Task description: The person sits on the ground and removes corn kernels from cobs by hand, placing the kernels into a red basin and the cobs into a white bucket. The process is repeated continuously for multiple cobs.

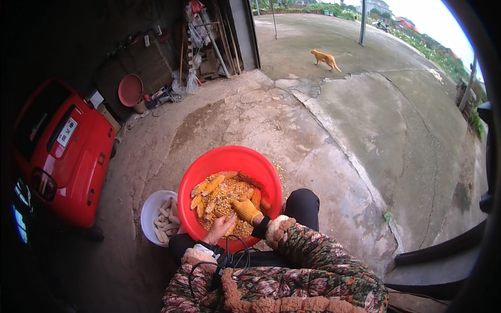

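A large red plastic tub [231,155] stands between my knees, filled with loose yellow corn kernels [231,192] and dried corn cobs [214,184]. My bare left hand [220,228] is low in the tub, gripping a corn cob [231,229] that is partly hidden by the fingers. Just to its upper right, my right hand [246,210], in a yellow knitted glove, is over the corn with its fingers curled. Whether the glove holds anything is hidden. Left of the tub, a white bucket [147,213] contains several stripped, pale cobs [167,219].
A red car [82,164] is parked at left. Against the back wall are a round red basin [130,90], poles and plastic bags [192,78]. Kernels [278,167] lie scattered on the concrete floor [250,113]. An orange cat [324,58] is outside. Black cables [238,250] cross my lap.
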Demonstrator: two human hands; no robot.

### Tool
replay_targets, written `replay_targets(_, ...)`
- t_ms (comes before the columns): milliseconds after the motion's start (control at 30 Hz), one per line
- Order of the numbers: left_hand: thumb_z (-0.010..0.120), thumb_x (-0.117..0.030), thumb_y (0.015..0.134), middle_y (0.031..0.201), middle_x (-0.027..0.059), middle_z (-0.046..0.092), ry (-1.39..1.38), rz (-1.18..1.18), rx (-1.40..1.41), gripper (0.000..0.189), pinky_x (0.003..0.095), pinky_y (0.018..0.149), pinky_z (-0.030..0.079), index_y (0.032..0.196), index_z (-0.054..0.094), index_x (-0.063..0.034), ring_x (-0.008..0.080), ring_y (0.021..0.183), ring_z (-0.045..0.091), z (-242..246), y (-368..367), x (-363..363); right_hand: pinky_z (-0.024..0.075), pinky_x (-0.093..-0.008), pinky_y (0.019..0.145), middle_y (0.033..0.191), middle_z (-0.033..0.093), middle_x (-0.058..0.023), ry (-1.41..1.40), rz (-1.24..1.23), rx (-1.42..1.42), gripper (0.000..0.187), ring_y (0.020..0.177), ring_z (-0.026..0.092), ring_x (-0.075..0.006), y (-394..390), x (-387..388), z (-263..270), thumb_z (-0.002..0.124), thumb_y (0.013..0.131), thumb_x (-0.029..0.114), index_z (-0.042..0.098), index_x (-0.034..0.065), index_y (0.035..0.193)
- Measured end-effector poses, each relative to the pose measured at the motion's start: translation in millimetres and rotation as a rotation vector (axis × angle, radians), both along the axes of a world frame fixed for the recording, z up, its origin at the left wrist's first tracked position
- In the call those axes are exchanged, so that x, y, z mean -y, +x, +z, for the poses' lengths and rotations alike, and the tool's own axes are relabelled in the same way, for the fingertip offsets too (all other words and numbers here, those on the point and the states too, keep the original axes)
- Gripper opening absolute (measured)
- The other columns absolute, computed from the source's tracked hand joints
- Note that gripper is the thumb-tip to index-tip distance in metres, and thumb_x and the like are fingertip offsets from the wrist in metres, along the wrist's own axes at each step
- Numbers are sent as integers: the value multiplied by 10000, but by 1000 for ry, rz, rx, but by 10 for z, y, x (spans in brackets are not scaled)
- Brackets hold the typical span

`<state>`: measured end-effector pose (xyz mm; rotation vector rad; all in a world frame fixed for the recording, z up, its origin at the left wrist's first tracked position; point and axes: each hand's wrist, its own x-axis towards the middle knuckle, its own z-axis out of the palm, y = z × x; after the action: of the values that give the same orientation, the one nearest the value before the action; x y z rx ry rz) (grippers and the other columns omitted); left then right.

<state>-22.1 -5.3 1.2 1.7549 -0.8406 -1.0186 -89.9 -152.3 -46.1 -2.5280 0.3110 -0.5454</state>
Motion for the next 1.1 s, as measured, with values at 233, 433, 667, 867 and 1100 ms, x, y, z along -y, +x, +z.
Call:
replay_targets(233,421,-328,915,663,15,539,-87,-28,-188,304,199,371,391,911,530,-45,92,482,509,-22,-17,-24,474,-399,603,800,583,-175,236,-50,71,139,721,588,-343,-29,-20,27,457,781,125,531,46,868)
replay_targets(433,384,-369,918,589,54,533,-33,42,-219,350,220,325,390,843,495,-46,130,385,491,29,-115,-5,455,-299,465,743,573,-112,220,-4,59,145,563,574,-214,-44,-4,39,446,820,103,540,49,916)
replay_targets(667,390,-384,911,596,80,549,14,83,-264,372,236,332,413,850,494,-32,142,401,511,101,-151,-13,458,-392,557,695,564,-172,453,-44,33,100,662,581,-336,21,-30,-56,461,765,101,522,44,821)
replay_targets(867,372,-388,914,591,84,575,49,88,-262,423,239,341,426,876,551,-6,159,397,535,83,-131,-17,459,-379,548,649,557,-155,276,-48,77,76,640,584,-316,37,-33,-178,477,742,83,526,55,793)
replay_targets(1100,366,-397,913,584,95,574,91,112,-323,437,253,342,425,847,547,-5,169,393,532,79,-115,-27,476,-331,582,753,603,-156,220,-52,-21,128,675,592,-273,67,-17,-225,480,804,136,548,49,869)
